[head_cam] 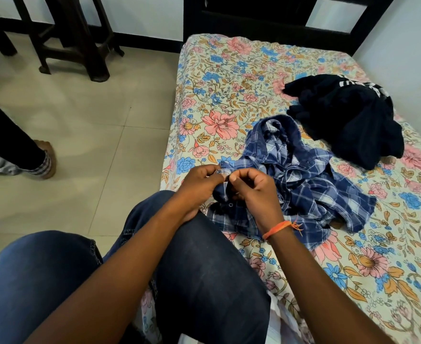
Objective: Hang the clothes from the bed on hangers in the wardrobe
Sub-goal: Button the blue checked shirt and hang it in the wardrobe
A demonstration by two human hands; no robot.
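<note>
My hands (225,186) meet at the near left edge of the bed (229,83), just past my knee (179,219), which closes off the way in from below. The crumpled checked shirt (303,175) fills the sheet right beside them. Beyond it, against the wall (415,45), the dark garment (348,115) blocks the right side. The sheet toward the headboard (279,18) lies bare. Left, the tiled floor (92,120) is open up to a person's foot (46,157) and the dark furniture legs (80,45).
</note>
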